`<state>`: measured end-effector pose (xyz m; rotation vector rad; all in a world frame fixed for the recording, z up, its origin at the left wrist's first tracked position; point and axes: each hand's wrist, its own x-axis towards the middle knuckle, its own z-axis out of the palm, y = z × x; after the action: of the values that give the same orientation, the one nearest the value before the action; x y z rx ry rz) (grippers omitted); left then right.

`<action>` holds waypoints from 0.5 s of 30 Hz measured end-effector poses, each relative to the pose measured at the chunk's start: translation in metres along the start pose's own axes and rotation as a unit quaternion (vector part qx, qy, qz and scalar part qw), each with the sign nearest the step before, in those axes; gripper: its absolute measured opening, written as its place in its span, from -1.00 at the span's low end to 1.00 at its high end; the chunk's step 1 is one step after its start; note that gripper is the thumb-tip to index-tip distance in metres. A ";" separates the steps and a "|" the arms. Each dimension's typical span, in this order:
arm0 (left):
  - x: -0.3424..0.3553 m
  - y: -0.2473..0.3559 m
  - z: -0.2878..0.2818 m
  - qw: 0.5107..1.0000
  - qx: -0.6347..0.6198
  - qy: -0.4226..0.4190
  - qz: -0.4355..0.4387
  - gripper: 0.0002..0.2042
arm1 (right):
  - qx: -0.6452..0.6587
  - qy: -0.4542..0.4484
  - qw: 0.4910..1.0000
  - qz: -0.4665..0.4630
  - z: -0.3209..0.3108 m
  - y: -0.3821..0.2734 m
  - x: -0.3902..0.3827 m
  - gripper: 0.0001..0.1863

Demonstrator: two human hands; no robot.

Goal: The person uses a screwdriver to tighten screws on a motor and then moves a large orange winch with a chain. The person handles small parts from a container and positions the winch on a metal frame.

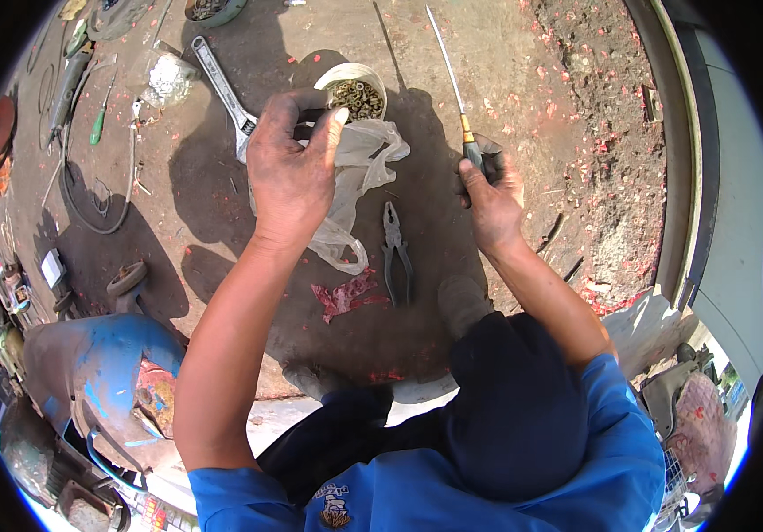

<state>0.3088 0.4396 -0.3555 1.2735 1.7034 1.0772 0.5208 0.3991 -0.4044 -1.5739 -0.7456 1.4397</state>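
Observation:
My right hand [492,195] is wrapped round the dark handle of a screwdriver [450,75], whose long metal shaft points away from me. Over the near left rim of a white tub [379,84] is my left hand [291,164], its thumb and fingers curled together in a pinch. Whatever it may hold is too small or hidden to make out. Small brassy nuts [355,99] fill the tub. A crumpled pale plastic bag [346,208] lies beneath and beside my left wrist. Pliers [394,253] rest on the ground between my forearms.
An adjustable wrench [222,87] lies left of the tub. Farther left are a green-handled screwdriver [99,124], an angle grinder [69,84] and a curved hose [124,195]. A blue rusty tank [107,355] stands near my left arm. Red scraps [346,297] lie by the pliers.

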 end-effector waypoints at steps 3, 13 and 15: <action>0.006 -0.032 0.016 0.964 0.243 -0.067 0.081 -0.73 | -0.048 -0.006 0.999 0.001 -0.003 0.006 0.013 -0.67; -0.037 -0.046 0.004 0.874 0.366 -0.251 0.200 -0.65 | -0.072 -0.046 0.996 0.003 0.002 0.019 0.034 -0.64; -0.054 -0.048 -0.002 0.868 0.348 -0.299 0.193 -0.66 | -0.079 -0.052 0.995 0.000 0.002 0.021 0.035 -0.64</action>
<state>0.3025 0.3790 -0.3951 2.1953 1.3924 0.1531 0.5214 0.4198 -0.4394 -1.6254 -0.9417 1.5026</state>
